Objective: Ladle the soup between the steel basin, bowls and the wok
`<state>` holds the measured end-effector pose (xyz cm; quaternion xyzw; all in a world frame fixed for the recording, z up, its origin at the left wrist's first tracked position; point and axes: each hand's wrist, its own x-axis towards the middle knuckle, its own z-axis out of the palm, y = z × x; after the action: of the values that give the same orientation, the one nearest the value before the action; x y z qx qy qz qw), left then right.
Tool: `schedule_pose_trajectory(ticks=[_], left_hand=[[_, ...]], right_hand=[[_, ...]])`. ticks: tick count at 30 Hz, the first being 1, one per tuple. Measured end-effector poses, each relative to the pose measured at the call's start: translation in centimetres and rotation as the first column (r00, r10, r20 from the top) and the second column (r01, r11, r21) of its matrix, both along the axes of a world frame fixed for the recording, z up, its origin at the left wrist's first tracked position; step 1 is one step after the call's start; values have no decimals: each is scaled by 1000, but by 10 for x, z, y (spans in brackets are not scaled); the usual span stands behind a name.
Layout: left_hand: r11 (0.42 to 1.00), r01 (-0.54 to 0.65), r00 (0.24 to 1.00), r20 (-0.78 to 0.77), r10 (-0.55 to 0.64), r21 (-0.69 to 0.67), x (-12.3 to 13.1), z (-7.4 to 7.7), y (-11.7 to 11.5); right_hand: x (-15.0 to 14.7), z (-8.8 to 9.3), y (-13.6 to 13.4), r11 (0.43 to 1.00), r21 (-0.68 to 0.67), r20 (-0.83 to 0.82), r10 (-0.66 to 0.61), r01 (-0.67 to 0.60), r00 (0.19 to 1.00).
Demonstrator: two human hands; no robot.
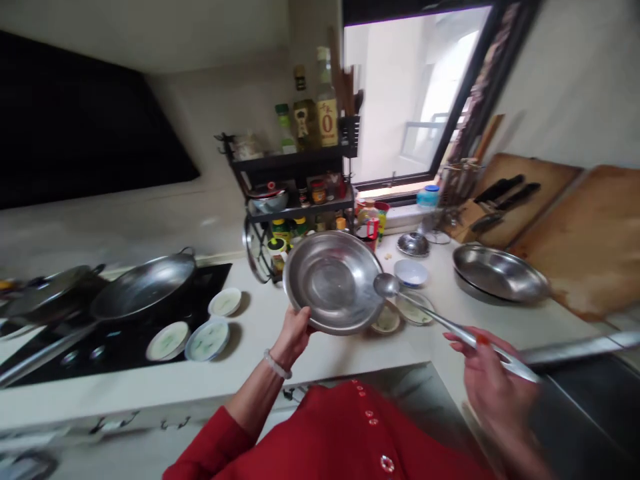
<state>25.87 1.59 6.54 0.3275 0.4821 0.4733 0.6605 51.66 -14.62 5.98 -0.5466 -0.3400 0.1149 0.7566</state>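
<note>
My left hand point(296, 332) grips the near rim of a wide steel basin point(333, 283), thumb on top. The basin is tilted toward me above the counter, and I see no food in it. In my right hand point(497, 373) is the long handle of a metal ladle point(387, 285), its bowl close to the basin's right rim; whether the two touch I cannot tell. Partly behind the basin stand a bowl point(415, 310) and a smaller one point(387, 320). To the left are three bowls of pale soup with green bits, one of them a glass-like bowl point(207, 340).
A wok point(147, 283) and a lidded pot point(53, 297) stand on the black stove point(215, 277) at left. Behind the basin rises a black spice rack point(295, 160). On the right are a steel pan point(500, 273), a knife block point(467, 220) and cutting boards point(590, 233).
</note>
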Motion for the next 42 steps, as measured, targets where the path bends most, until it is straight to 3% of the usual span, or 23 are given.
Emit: schedule_pose_trajectory(ticks=[5, 8, 13, 17, 25, 35, 42], left_hand=[[951, -107, 958, 226, 177, -289, -40, -6, -31], [899, -180, 927, 236, 291, -400, -70, -16, -51], [824, -312, 872, 200, 446, -474, -109, -39, -72], [785, -372, 821, 218, 527, -495, -126, -59, -77], [757, -423, 790, 206, 578, -498, -144, -92, -67], [787, -445, 794, 219, 567, -427, -165, -121, -38], [861, -351, 859, 239, 453, -368, -169, -134, -16]], right_hand=[[-23, 21, 10, 985, -56, -165, 150, -161, 975], [-41, 23, 19, 960, -117, -191, 230, -255, 954], [-74, 6, 47, 863, -100, -178, 474, -495, 862], [-105, -13, 69, 770, -157, -184, 592, -618, 785], [-148, -40, 97, 652, -348, -203, 649, -674, 733], [-179, -54, 112, 625, -450, -187, 633, -638, 752], [-197, -57, 118, 665, -437, -214, 578, -606, 788]])
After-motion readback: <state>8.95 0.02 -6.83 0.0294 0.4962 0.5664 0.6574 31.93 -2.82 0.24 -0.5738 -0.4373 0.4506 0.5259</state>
